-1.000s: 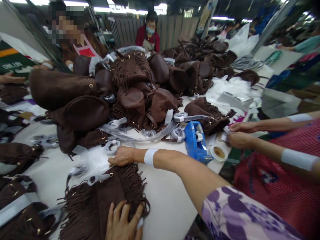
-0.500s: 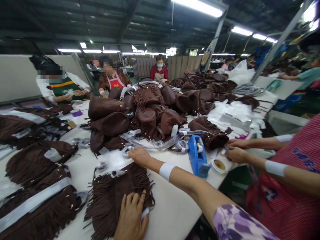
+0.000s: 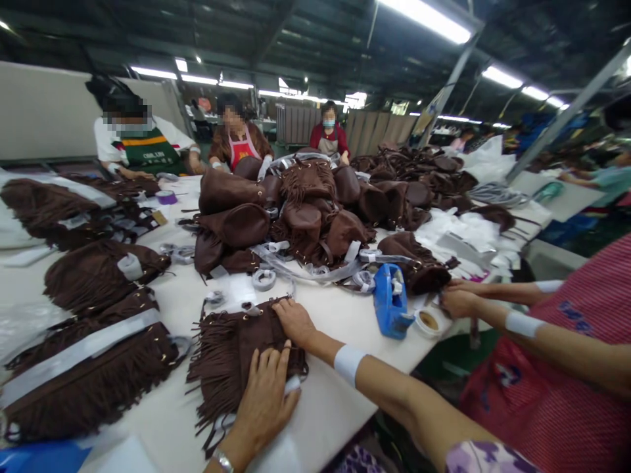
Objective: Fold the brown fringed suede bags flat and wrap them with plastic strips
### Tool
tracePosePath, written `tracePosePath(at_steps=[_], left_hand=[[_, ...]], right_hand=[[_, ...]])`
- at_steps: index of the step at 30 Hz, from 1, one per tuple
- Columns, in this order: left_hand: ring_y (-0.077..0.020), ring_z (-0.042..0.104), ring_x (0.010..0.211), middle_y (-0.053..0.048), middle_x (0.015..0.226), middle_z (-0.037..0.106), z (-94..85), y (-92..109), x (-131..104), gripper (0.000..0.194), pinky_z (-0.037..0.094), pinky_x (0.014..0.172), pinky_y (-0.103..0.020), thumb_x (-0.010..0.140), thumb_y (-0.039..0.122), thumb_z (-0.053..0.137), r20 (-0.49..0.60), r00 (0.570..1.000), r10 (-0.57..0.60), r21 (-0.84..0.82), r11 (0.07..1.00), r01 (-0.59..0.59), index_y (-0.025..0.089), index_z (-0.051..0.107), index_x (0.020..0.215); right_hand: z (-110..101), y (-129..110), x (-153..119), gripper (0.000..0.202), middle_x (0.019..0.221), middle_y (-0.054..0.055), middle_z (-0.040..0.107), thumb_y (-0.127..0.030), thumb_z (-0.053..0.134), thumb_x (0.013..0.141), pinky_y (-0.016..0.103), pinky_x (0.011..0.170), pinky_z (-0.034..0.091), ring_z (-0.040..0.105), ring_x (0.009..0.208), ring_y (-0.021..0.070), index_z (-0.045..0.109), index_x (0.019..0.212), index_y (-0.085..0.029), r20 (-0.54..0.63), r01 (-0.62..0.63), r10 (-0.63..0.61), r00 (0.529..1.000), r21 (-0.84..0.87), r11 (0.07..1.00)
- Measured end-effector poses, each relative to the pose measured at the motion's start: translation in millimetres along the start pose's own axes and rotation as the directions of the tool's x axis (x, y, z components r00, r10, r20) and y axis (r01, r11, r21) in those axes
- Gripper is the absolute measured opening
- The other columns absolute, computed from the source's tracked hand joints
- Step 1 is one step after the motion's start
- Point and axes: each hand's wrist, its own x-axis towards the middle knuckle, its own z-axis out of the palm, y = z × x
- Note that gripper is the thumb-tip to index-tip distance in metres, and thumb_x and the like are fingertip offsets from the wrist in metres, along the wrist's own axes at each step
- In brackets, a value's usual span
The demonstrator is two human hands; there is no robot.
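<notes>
A dark brown fringed bag (image 3: 231, 348) lies flat on the white table before me, its fringe spread toward the left. My left hand (image 3: 266, 387) rests on the bag's front with the fingers stretched out. At the bag's upper right edge, my right hand (image 3: 296, 322) lies with its fingers over the fabric, the palm side hidden. Just beyond the bag sit a coiled, wrapped strap (image 3: 263, 280) and thin white sheets (image 3: 236, 290).
Brown bags (image 3: 300, 223) are heaped mid-table. Wrapped fringed bags (image 3: 98, 361) lie at left. A blue tape dispenser (image 3: 389, 302) and a tape roll (image 3: 428, 322) stand at right, beside a co-worker's hands (image 3: 458, 299). Several people sit across the table.
My right hand has drawn back from the coiled strap onto the bag's upper edge. My left hand stays on the bag. The view has shifted slightly.
</notes>
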Motion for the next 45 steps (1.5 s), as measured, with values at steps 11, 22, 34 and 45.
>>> tracePosePath(at_steps=[11, 22, 34, 45], left_hand=[[-0.0249, 0.022, 0.147, -0.019, 0.161, 0.015, -2.8, -15, -1, 0.070, 0.020, 0.119, -0.058, 0.092, 0.013, 0.037, 0.048, 0.999, -0.006, -0.323, 0.946, 0.021, 0.016, 0.003, 0.153], [-0.0343, 0.019, 0.147, -0.015, 0.162, 0.013, 13.5, -27, -9, 0.099, 0.025, 0.114, -0.067, 0.081, 0.008, 0.049, 0.068, 0.997, 0.034, -0.341, 0.940, -0.009, 0.028, -0.019, 0.151], [-0.0308, 0.017, 0.148, -0.012, 0.161, 0.018, 11.2, -19, -4, 0.100, 0.022, 0.115, -0.065, 0.074, 0.007, 0.049, 0.050, 0.998, -0.025, -0.380, 0.924, 0.042, 0.027, -0.007, 0.154], [-0.0321, 0.037, 0.139, -0.011, 0.150, 0.040, 20.7, -37, -5, 0.072, 0.038, 0.111, -0.054, 0.080, 0.021, 0.059, 0.019, 0.999, -0.034, -0.551, 0.834, 0.038, 0.032, 0.036, 0.148]], right_hand=[[-45, -39, -103, 0.014, 0.104, 0.006, 0.062, -0.019, 0.052, 0.089, 0.033, 0.090, 0.040, 0.051, 0.098, 0.0200, 0.059, 0.101, -0.018, 0.030, 0.440, -0.453, 0.891, 0.191, 0.877], [-69, 24, -109, 0.012, 0.090, 0.009, 0.059, -0.016, 0.047, 0.093, 0.036, 0.075, 0.036, 0.049, 0.086, 0.0233, 0.059, 0.098, -0.016, 0.367, 0.408, -0.349, 0.863, -0.097, 0.908], [-28, -37, -65, 0.030, 0.105, 0.003, 0.061, -0.026, 0.060, 0.082, 0.030, 0.082, 0.042, 0.058, 0.096, 0.0196, 0.046, 0.108, -0.022, 0.148, -0.202, 0.152, 0.977, 0.427, 0.881], [-13, -26, -57, 0.013, 0.092, 0.005, 0.067, -0.029, 0.047, 0.090, 0.027, 0.063, 0.037, 0.063, 0.077, 0.0191, 0.057, 0.092, -0.021, 0.214, -0.298, 0.248, 0.945, 0.247, 0.922]])
